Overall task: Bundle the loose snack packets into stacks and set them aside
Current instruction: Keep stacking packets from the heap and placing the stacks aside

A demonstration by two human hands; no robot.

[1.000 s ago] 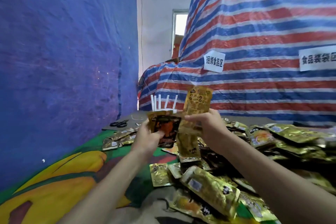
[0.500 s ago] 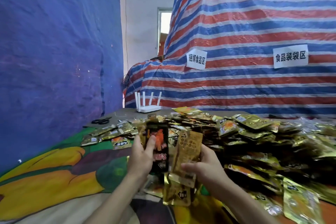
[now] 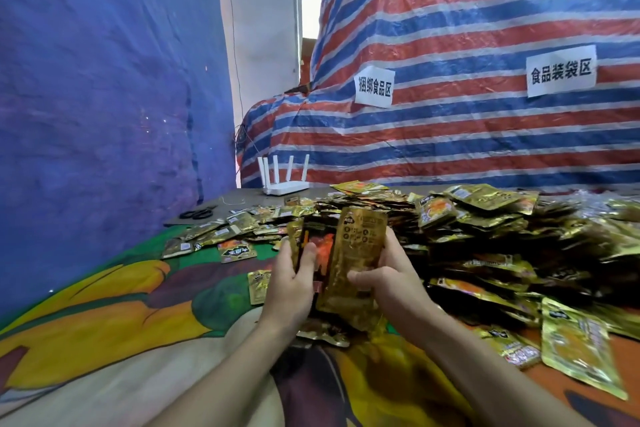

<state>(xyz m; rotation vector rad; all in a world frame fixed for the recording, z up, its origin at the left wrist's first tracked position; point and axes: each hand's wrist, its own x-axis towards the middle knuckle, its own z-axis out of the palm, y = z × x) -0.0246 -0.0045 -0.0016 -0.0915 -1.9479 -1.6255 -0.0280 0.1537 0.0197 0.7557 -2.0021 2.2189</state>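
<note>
My left hand (image 3: 291, 282) grips a small stack of gold snack packets (image 3: 323, 246) whose front face shows an orange and black print. My right hand (image 3: 391, 276) pinches a single gold packet (image 3: 356, 263), its printed back towards me, held upright against the right side of that stack. Both hands hover just above the table in the middle of the view. A large heap of loose gold packets (image 3: 485, 236) covers the table to the right and behind the hands.
Scattered packets (image 3: 221, 236) lie to the left on the colourful cloth (image 3: 104, 302). Black scissors (image 3: 197, 213) and a white router (image 3: 285, 187) sit at the far left end. A blue tarp wall stands left, a striped tarp behind.
Both hands came down from chest height towards the table. The right hand brought its single packet in against the stack in the left hand. The camera tilted down.
</note>
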